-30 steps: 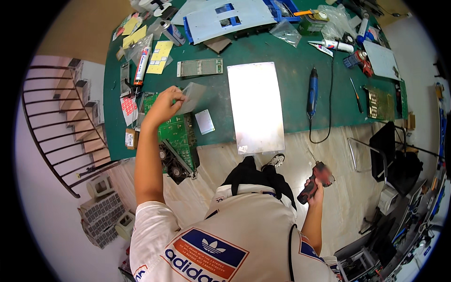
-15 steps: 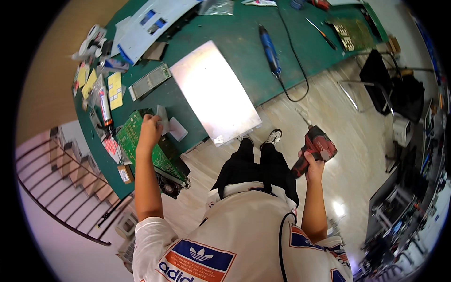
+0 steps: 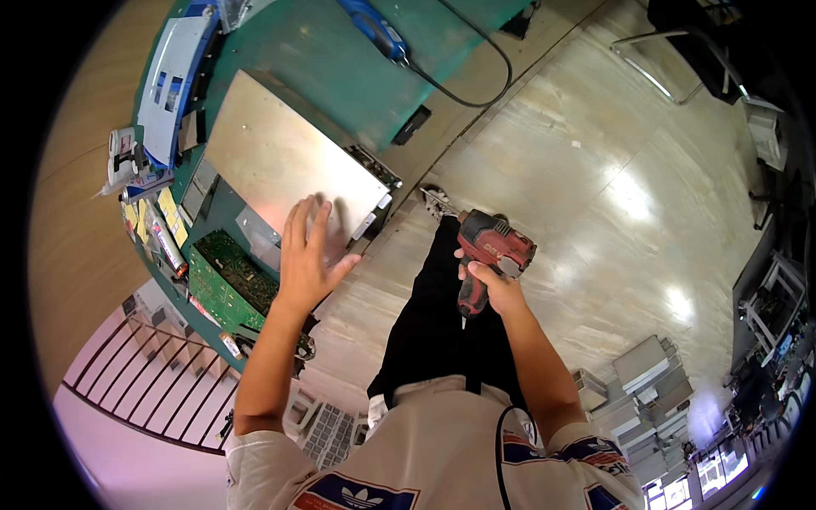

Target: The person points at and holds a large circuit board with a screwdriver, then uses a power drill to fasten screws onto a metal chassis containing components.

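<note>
My left hand (image 3: 308, 259) is spread with its fingers apart over the near edge of a silvery metal box (image 3: 272, 144). Whether the fingertips touch the box's lid cannot be made out. In my right hand (image 3: 495, 287), a red and black cordless impact driver (image 3: 495, 242) is gripped by its handle. Its long bit points up and left, near my shoe and off the bench. Left of my left hand lies a green circuit board unit (image 3: 223, 280), partly hidden by my forearm. A translucent plastic piece (image 3: 255, 231) sits between that unit and the box.
On the green bench (image 3: 306, 42) lie a blue corded tool (image 3: 374, 30), a white and blue panel (image 3: 174, 85), a sealant tube (image 3: 166, 242) and yellow paper slips (image 3: 172, 217). A chair (image 3: 654, 64) stands at upper right. A stair railing (image 3: 153, 382) is at lower left.
My left hand has moved from the circuit board unit to the metal box and opened. The impact driver has come left and up, closer to the box. The view has shifted right.
</note>
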The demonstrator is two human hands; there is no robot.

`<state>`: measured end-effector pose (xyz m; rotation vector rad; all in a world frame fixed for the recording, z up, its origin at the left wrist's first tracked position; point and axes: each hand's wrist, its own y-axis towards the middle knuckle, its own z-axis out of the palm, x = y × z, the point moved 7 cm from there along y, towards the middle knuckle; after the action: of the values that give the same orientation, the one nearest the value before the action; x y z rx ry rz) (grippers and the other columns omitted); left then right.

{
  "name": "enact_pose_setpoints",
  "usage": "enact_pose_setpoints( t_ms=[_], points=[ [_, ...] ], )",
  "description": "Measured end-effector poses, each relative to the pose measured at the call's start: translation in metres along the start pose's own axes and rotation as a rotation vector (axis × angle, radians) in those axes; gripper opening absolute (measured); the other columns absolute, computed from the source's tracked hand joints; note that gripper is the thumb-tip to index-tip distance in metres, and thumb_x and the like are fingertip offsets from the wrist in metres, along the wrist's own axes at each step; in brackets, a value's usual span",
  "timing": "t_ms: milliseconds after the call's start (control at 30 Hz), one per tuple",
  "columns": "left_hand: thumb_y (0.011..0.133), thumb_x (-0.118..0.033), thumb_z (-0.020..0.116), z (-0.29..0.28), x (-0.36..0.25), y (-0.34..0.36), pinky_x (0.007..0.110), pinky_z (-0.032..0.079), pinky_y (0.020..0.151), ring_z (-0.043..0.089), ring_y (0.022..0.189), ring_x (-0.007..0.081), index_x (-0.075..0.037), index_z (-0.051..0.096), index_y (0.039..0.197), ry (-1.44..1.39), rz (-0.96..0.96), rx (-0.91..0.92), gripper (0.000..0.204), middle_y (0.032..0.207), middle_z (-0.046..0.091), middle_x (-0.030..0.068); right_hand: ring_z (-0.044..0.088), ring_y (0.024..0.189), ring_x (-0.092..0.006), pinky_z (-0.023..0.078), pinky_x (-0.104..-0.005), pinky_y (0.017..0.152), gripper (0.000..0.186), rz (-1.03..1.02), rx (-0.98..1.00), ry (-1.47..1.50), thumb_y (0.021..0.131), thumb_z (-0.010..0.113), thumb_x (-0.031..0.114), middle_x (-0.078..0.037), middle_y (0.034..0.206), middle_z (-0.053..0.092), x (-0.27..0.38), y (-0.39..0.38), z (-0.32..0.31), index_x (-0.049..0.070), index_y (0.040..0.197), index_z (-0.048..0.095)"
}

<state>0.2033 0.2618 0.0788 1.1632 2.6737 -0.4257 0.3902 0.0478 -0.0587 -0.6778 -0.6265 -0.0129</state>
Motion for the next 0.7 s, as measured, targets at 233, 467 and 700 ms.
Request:
enact_pose_setpoints(
  t_ms=[233,467,700],
  points=[
    [0.083,-0.058,0.059,0.048,0.018,-0.001,0.053,0.031,0.101,0.041,0.121,0.0435,0.0,0.05,0.126,0.132,0.121,-0.23,0.073,0.134,0.041,0.0254,0.062,0.077,-0.019,0.052,-0.0357,0.071,0.038,0.06,0.031,-0.067,0.082,0.069,0.008,-0.01,0.102,0.065,-0.063,0.037,-0.016,0.001,0.118,0.058],
    [0.086,-0.053,0.055,0.06,0.026,-0.003,0.052,0.035,0.103,0.035,0.126,0.0433,0.003,0.047,0.128,0.095,0.143,-0.251,0.07,0.137,0.035,0.028,0.063,0.09,-0.0143,0.052,-0.0299,0.078,0.038,0.031,0.123,0.023,0.084,0.07,0.007,-0.006,0.104,0.067,-0.11,0.058,0.007,0.003,0.12,0.058],
    [0.086,-0.05,0.055,0.065,0.032,-0.007,0.056,0.036,0.103,0.031,0.13,0.0433,0.004,0.046,0.128,0.026,0.128,-0.23,0.069,0.14,0.028,0.0261,0.061,0.089,-0.0125,0.051,-0.0295,0.077,0.033,-0.007,0.123,0.07,0.085,0.071,0.01,-0.002,0.104,0.066,-0.115,0.06,0.018,0.007,0.116,0.061]
  ],
)
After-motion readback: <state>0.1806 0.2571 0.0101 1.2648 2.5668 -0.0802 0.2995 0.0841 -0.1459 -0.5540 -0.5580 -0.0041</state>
